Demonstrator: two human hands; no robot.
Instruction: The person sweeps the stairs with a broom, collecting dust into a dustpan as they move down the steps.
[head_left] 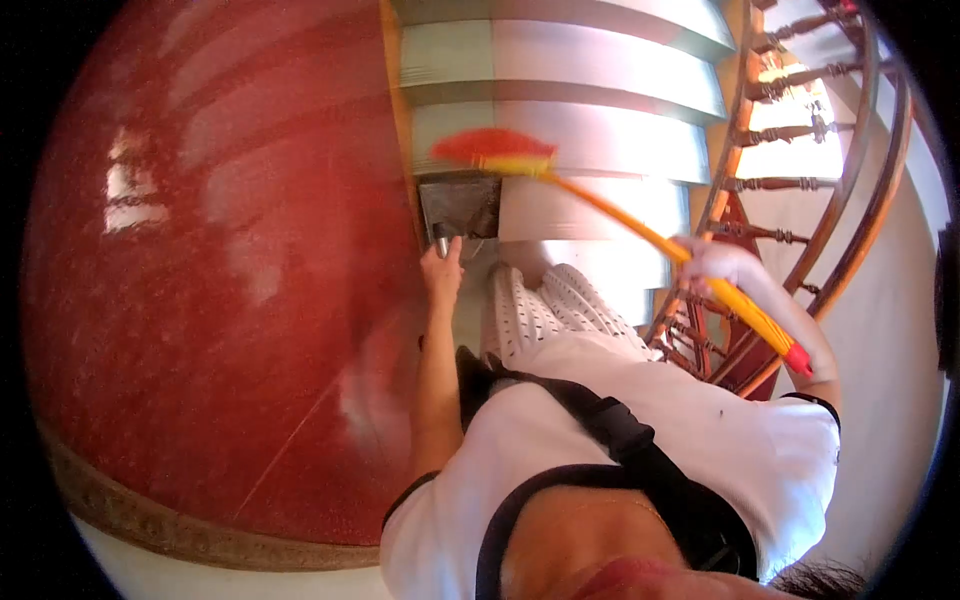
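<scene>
The left hand [442,270] is curled round the short grip of the dustpan [463,205]; the right hand [715,265] is closed round the handle of the broom [640,228]. That makes two hands and two tools, one in each.

The dustpan is just ahead of the left hand, its left edge near the wooden trim [398,110] along the red surface [240,260], with little room on that side. The broom slants from the right hand across to its head [500,148], just beyond the dustpan's far edge. The bristles are blurred, and whether they touch a step cannot be told.

Ahead are pale stair steps [600,132], at least four, with their edges running crosswise. Bare tread lies open to the right of the dustpan, as far as the railing [858,150].

At least five turned balusters [785,184] show in the railing's upper part. The broom's red end [798,360] is near the right forearm, on the railing side.
</scene>
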